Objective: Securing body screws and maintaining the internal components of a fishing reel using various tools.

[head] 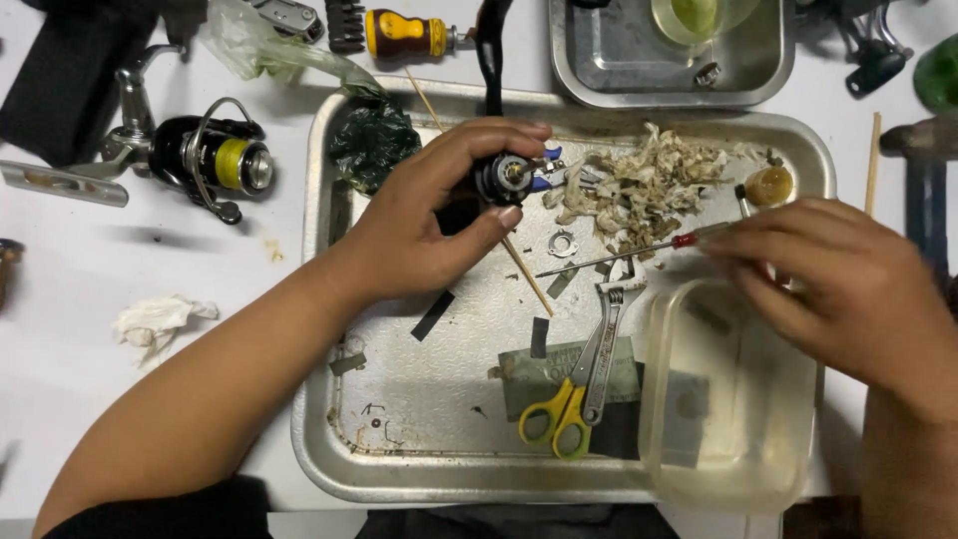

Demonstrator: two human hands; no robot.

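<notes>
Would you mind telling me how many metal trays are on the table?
2. A large metal tray sits in the middle, under both hands; a smaller metal tray lies at the top edge, partly cut off by the frame. Others may lie out of view.

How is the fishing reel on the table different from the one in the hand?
The table reel is bigger, lies untouched and shows yellow line. The held reel is small, with blue parts, and is gripped by the left hand over the tray. Both are mostly black.
</notes>
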